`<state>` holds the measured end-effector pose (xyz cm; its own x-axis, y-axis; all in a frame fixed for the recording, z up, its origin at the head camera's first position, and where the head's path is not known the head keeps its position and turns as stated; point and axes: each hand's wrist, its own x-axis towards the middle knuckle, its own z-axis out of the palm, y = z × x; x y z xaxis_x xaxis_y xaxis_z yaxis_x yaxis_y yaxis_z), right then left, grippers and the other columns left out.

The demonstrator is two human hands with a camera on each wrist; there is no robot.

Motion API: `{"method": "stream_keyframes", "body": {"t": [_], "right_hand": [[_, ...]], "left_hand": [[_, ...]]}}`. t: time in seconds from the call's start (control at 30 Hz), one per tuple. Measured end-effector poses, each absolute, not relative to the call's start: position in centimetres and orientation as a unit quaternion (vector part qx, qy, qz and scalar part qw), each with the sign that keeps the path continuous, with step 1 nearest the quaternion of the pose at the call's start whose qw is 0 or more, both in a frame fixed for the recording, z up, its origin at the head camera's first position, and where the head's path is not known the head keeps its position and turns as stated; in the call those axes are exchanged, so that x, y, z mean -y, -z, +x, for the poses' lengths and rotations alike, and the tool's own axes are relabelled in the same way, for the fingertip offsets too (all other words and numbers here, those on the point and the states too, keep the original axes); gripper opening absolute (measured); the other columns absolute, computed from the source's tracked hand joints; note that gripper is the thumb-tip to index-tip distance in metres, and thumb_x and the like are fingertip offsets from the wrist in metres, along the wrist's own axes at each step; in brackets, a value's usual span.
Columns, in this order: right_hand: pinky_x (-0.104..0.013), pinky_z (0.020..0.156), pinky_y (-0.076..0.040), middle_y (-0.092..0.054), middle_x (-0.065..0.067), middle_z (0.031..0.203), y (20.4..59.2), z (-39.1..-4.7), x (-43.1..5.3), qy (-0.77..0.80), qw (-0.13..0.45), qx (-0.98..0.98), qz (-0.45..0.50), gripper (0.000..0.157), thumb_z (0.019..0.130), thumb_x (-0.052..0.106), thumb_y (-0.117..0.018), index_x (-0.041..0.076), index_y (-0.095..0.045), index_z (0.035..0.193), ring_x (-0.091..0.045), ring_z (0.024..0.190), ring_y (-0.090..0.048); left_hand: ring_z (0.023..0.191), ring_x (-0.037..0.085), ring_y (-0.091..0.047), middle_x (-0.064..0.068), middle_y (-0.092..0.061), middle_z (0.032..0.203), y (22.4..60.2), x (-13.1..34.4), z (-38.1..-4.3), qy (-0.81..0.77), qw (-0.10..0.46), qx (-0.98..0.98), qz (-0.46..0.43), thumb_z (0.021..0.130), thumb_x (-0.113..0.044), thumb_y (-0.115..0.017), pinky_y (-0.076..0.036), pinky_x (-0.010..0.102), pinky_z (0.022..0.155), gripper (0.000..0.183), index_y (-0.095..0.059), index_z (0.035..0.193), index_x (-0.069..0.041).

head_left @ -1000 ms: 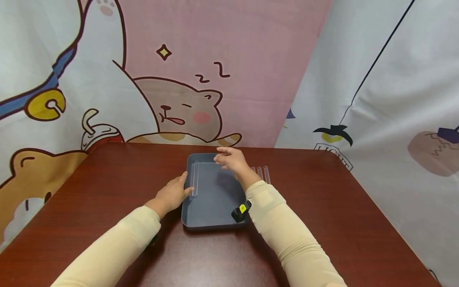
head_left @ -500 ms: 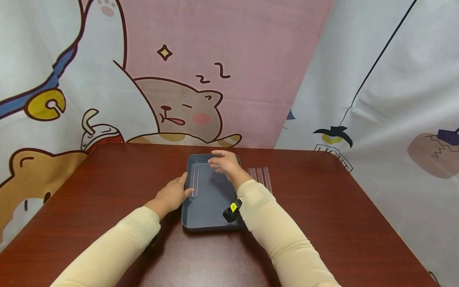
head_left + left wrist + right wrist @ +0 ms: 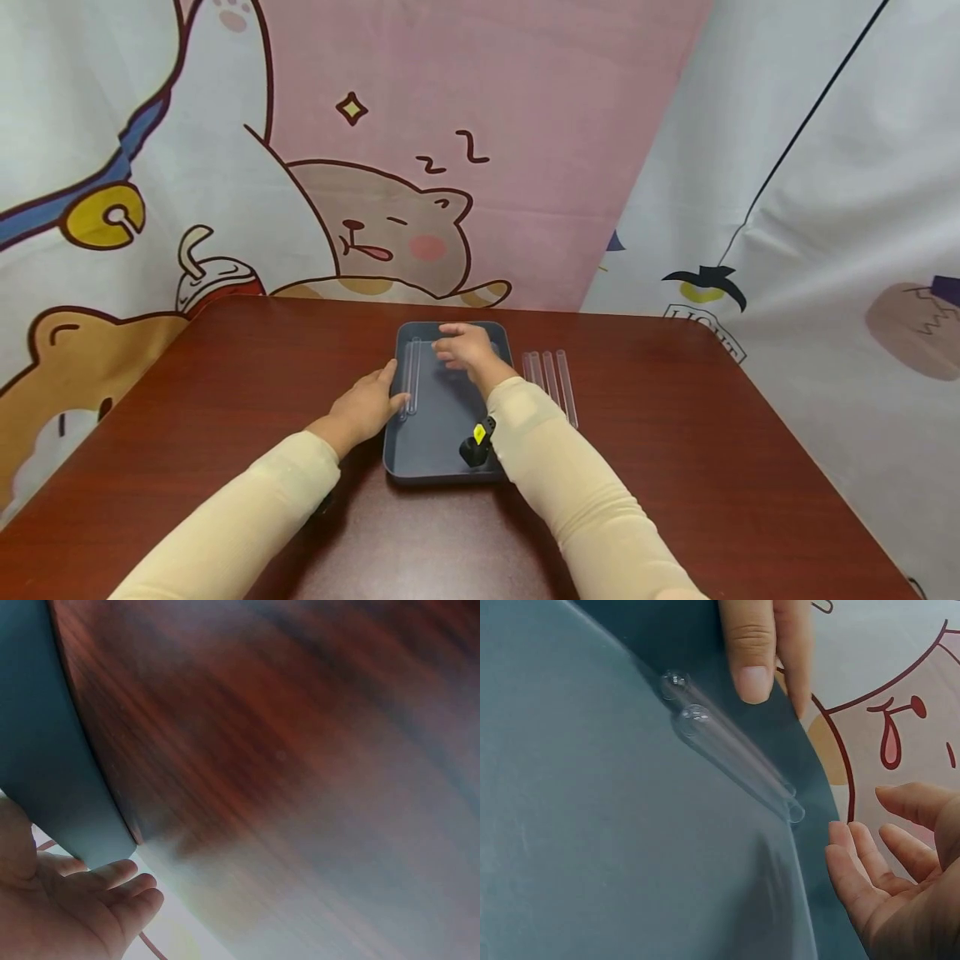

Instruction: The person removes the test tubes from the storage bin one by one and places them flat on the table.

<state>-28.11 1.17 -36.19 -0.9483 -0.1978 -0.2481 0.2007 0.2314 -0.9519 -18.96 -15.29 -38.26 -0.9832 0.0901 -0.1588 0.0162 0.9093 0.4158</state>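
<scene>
A dark grey tray (image 3: 431, 454) lies on the table. Two clear test tubes (image 3: 731, 750) rest side by side along its left inner wall. My left hand (image 3: 362, 408) holds the tray's left rim, thumb inside and fingers outside. In the left wrist view, the fingers (image 3: 131, 900) lie loosely bent by the outer wall. Over the far half of the tray hovers my right hand (image 3: 463, 348), fingers relaxed and spread, nothing in it. The right wrist view shows it with thumb apart from the fingers, near the two tubes.
Several more clear test tubes (image 3: 561, 383) lie in a row on the table right of the tray, partly hidden by the right forearm. The brown wooden table (image 3: 660, 450) backs onto a cartoon-printed curtain (image 3: 540, 167).
My right hand has moved left and slightly nearer over the tray, uncovering more of the tubes on the right. My left hand stays at the rim. The head view has shifted slightly.
</scene>
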Motion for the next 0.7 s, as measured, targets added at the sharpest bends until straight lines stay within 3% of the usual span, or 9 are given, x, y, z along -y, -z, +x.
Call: {"method": "stream_keyframes", "body": {"t": [0.7], "right_hand": [[-0.037,0.081,-0.057,-0.067,-0.017,0.116,37.4,-27.4,0.6,0.595,0.169,-0.786,0.019,0.042,0.088,0.003,-0.066,0.002,-0.060,0.130,-0.030,0.100,-0.068]], "left_hand": [[0.138,0.041,-0.033,0.024,-0.034,0.151,38.4,15.2,-19.0,-0.208,0.089,-0.974,0.018,0.100,-0.035,-0.053,-0.035,0.056,0.106,0.073,-0.018,0.153,0.000]]}}
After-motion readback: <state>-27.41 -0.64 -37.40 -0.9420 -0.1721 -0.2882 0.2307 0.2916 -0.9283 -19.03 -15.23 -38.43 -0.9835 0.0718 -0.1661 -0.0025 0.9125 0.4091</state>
